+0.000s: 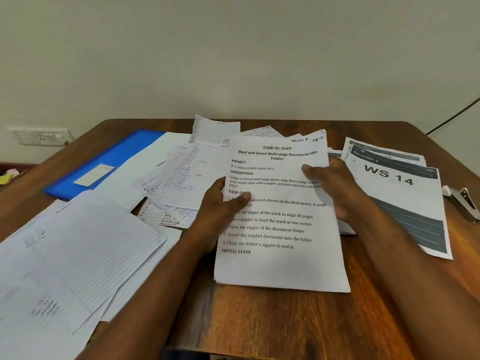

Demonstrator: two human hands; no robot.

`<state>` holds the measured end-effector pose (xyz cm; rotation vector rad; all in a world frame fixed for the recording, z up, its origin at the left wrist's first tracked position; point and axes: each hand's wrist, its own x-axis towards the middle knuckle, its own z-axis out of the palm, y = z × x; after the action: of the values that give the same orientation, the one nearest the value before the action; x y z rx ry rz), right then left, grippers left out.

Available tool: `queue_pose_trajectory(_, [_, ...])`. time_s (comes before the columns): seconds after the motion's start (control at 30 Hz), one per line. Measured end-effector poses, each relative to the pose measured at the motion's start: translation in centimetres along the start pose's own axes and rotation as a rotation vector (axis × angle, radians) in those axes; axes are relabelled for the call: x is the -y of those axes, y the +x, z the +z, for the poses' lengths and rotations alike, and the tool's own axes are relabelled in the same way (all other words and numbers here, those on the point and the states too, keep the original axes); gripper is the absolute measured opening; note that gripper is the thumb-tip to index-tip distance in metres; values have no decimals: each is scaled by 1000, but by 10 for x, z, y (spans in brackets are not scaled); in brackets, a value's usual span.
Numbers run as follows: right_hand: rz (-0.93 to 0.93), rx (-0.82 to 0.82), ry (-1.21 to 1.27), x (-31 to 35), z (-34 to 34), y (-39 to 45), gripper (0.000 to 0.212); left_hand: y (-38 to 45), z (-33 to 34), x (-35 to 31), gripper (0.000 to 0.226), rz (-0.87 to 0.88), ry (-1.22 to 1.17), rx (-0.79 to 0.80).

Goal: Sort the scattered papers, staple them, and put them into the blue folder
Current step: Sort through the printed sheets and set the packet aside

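Progress: early, sorting | left hand [218,203] and right hand [335,183] pinch printed sheet [280,224], centre | lined papers [78,245] loose left | stapler [465,203] untouched right edge | blue folder [104,165] upper left, unfilled

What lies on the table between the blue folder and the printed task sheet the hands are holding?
In the head view, overlapping lined handwritten sheets cover the stretch from the blue folder to the task sheet, gripped by left hand and right hand.
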<state>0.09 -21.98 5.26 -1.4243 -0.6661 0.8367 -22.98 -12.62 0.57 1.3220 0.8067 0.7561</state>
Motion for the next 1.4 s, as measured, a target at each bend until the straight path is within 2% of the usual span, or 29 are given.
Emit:
queue_pose_trajectory(0.07, [9,-26,17,0,-2,1,30,-3,1,-1,28,10,-5,62])
queue_pose_trajectory(0.13, [15,-35,19,-4,-2,3,31,-4,1,2,21,24,20,73])
queue_pose_trajectory(0.37, [-15,7,7,-11,-3,5,28,-4,2,5,22,102,98,-16])
queue_pose_trajectory(0.53, [-27,67,-84,-16,4,0,27,0,0,4,21,130,20,-131])
queue_pose_trajectory(0.7, [-16,113,-220,-17,13,-5,24,4,-3,6,24,105,-72,-178])
queue_pose_trajectory(0.87, [-39,84,-237,-15,12,-7,26,2,-1,7,30,76,-110,-115])
queue_pose_trajectory(1.1, [-42,37,-201,-10,-2,-6,25,-4,3,4,25,21,-76,36])
queue_pose_trajectory(1.3, [-63,64,-311,-12,-5,-5,27,-5,2,4,21,9,-20,-2])
queue_pose_trajectory(1.4, [-117,-13,-477,-12,-4,-4,42,-7,2,3,20,11,-19,-23])
